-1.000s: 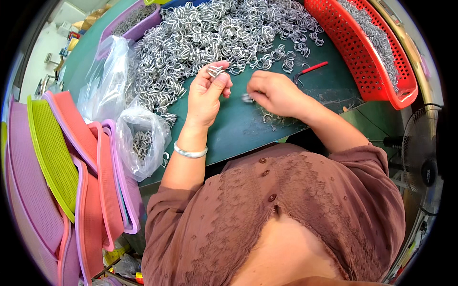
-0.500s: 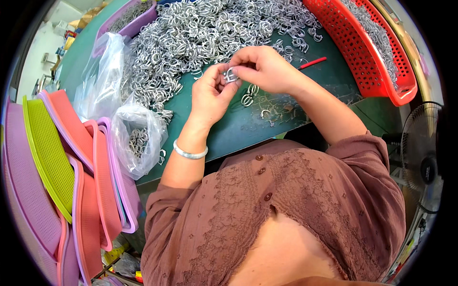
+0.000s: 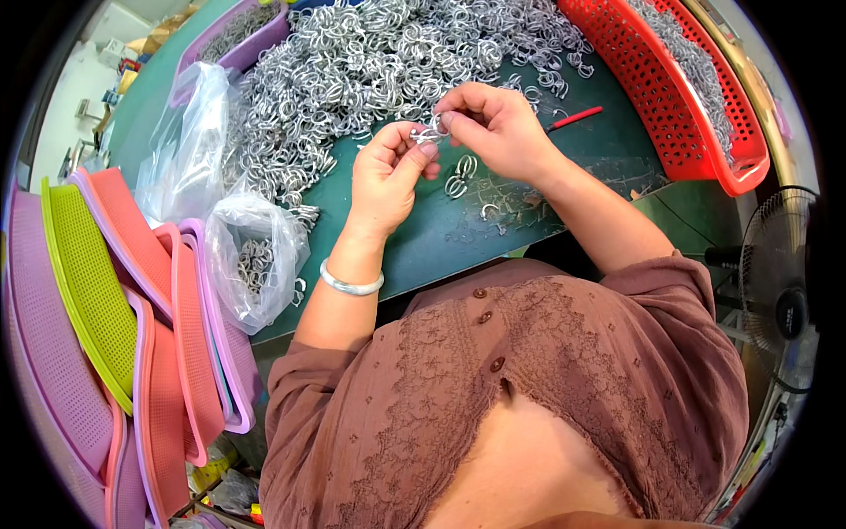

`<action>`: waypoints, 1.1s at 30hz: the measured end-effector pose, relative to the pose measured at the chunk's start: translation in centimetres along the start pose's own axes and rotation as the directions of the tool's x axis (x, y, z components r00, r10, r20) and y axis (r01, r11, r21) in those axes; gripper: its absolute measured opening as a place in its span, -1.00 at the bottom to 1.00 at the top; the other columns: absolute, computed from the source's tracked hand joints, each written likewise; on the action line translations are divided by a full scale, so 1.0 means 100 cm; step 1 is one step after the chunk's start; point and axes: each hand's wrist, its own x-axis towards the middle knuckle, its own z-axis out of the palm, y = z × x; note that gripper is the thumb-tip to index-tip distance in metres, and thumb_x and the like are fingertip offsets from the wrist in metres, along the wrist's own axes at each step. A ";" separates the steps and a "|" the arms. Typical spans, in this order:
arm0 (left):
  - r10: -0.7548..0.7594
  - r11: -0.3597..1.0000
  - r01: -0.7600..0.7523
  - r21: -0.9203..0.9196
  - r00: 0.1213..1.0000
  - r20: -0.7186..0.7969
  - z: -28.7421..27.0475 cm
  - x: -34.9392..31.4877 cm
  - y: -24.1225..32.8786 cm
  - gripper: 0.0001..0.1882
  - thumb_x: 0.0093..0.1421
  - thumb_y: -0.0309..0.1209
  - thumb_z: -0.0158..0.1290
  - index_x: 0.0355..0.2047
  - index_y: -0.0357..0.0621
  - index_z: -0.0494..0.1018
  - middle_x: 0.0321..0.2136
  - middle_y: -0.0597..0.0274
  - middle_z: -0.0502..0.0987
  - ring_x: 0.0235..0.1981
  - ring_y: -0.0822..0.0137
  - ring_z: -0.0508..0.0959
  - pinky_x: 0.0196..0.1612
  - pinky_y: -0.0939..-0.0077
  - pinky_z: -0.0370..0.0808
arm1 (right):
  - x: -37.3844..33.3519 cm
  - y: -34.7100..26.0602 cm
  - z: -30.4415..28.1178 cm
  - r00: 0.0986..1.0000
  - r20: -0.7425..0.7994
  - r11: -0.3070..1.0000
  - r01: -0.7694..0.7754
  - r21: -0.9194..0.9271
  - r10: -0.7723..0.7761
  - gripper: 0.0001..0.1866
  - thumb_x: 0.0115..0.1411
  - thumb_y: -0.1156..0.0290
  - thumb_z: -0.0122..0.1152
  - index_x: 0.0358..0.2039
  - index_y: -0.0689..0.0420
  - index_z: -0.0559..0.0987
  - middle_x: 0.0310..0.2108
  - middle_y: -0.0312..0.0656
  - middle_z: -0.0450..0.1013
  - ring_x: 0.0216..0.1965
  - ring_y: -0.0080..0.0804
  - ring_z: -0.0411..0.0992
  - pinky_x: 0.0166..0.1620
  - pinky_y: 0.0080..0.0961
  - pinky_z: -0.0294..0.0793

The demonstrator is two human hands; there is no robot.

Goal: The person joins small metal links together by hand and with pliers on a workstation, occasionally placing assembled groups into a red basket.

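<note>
Head view: holding silver metal rings (image 3: 427, 137) pinched in the curled left hand (image 3: 386, 176), gripping one end with the half-closed right hand (image 3: 502, 132), above the green table (image 3: 419, 242).

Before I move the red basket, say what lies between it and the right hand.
The head view shows a red-handled tool on the green tabletop between the right hand and red basket.
</note>
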 end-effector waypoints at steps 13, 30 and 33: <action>-0.023 0.997 0.023 -0.069 1.000 0.005 -0.002 0.001 0.000 -0.89 0.10 -0.49 -0.06 -0.35 -0.25 0.34 -0.54 0.28 0.42 -0.55 0.51 0.41 -0.45 0.68 0.39 | 0.004 -0.010 -0.004 0.941 0.131 0.927 -0.332 0.175 0.312 -0.91 0.01 0.47 0.01 -0.46 0.20 0.44 -0.63 -0.35 0.36 -0.65 -0.70 0.28 -0.59 -0.79 0.24; -0.121 0.992 0.121 0.026 0.993 -0.018 -0.004 0.003 0.002 -0.87 0.10 -0.48 -0.09 -0.34 -0.26 0.35 -0.53 0.27 0.44 -0.57 0.51 0.43 -0.48 0.66 0.40 | 0.005 -0.006 -0.007 0.981 0.183 0.989 -0.038 -0.144 0.064 -0.88 0.02 0.52 -0.03 -0.43 0.26 0.46 -0.63 -0.22 0.38 -0.54 -0.60 0.30 -0.45 -0.61 0.30; -0.185 0.980 0.182 -0.084 0.983 -0.022 -0.003 0.004 0.003 -0.84 0.11 -0.48 -0.10 -0.29 -0.27 0.32 -0.52 0.22 0.45 -0.55 0.46 0.46 -0.46 0.61 0.44 | 0.007 -0.005 -0.010 0.968 0.248 0.984 0.009 -0.177 0.036 -0.88 0.04 0.52 -0.03 -0.41 0.24 0.47 -0.63 -0.25 0.38 -0.57 -0.63 0.29 -0.47 -0.64 0.30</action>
